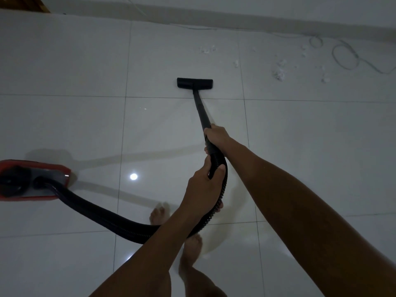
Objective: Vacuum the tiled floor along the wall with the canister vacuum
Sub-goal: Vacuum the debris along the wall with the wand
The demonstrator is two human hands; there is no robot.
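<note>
Both hands (216,136) (203,185) wrapped around hose (221,181); could suck up loose cord (345,56) beside fluff (278,71) near wall.

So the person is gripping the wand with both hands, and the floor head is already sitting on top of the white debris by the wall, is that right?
Not quite. The head view shows the floor head on bare tile, short of the white debris, which lies ahead and to its right, nearer the wall. The grip is as you say: the right hand and left hand both hold the wand and hose end.
</note>
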